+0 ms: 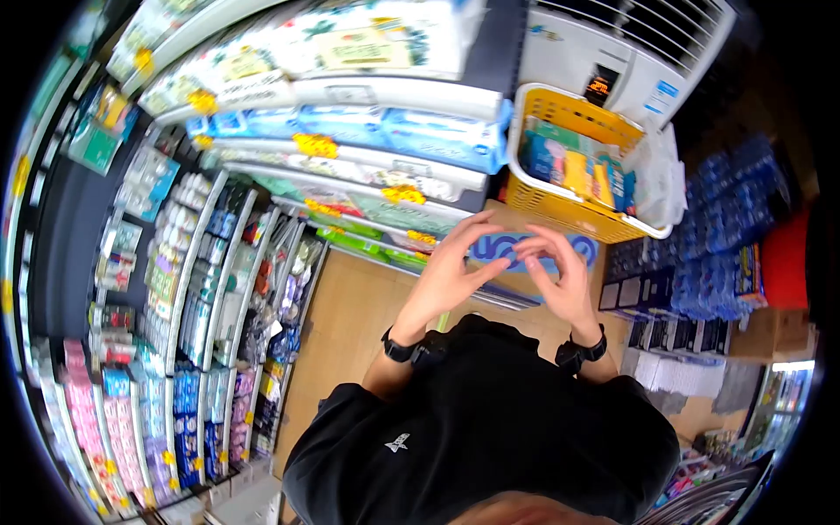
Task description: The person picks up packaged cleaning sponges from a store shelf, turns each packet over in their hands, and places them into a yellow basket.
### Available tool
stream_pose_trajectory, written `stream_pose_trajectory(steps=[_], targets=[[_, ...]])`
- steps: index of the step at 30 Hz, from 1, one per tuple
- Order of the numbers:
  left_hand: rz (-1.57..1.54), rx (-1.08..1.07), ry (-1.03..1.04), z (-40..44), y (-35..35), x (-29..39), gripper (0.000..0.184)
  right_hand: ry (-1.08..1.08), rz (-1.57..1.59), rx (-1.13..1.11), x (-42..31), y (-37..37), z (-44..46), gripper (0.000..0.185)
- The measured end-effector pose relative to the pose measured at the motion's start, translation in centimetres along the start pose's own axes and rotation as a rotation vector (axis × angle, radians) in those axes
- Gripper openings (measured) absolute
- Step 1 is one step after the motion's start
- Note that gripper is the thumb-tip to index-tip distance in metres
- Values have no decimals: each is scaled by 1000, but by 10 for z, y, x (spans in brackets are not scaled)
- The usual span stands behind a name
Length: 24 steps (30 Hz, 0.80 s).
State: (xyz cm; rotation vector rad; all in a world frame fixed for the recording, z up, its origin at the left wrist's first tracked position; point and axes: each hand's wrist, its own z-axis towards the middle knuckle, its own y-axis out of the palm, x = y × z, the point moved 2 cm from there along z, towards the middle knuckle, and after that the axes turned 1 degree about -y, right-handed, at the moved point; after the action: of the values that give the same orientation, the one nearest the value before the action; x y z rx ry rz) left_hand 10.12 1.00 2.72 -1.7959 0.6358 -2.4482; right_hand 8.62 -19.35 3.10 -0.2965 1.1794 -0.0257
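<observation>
In front of my chest, both hands are raised close together with bent, separated fingers. My left hand (453, 273) holds nothing, and its thumb points toward the other hand. My right hand (564, 278) is likewise empty, its fingertips near those of the left; whether any touch is hard to tell. Black bands with dark devices circle both wrists. Beyond the hands, a yellow basket (560, 208) with a white rim holds several colourful packets (577, 172). It stands on or just behind a cardboard box (523, 282) with blue printing. A clear plastic bag (662, 179) hangs at the basket's right side.
Shelves (350, 166) with blue and white packs and yellow price tags run ahead and left. More shelves (188, 306) hold small goods at the left. A white air conditioner (573, 57) stands behind the basket. Stacked blue bottle packs (722, 236) and a red object (786, 258) are right.
</observation>
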Motion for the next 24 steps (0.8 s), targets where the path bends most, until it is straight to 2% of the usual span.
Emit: stream_pose_trajectory(steps=[2, 4, 5, 10, 13, 18, 22, 24], targets=[[-25, 78, -75, -32, -33, 15, 44, -35, 130, -93, -5, 28, 0, 43], [-73, 286, -124, -65, -64, 21, 42, -79, 195, -187, -16, 58, 3, 45], [-5, 391, -73, -83, -77, 15, 41, -78, 287, -226, -22, 73, 3, 46], [51, 784, -178, -184, -135, 28, 43, -106, 694, -357, -40, 157, 2, 46], [24, 1071, -194, -249, -164, 33, 46, -98, 748, -432, -69, 219, 2, 52], [78, 1231, -183, -328, -198, 38, 45, -116, 851, -463, -97, 306, -9, 61], [74, 1247, -178, -367, -217, 37, 46, -108, 898, -544, -117, 352, -20, 66], [-34, 1230, -195, -379, -227, 31, 45, -105, 898, -567, -120, 367, -25, 67]])
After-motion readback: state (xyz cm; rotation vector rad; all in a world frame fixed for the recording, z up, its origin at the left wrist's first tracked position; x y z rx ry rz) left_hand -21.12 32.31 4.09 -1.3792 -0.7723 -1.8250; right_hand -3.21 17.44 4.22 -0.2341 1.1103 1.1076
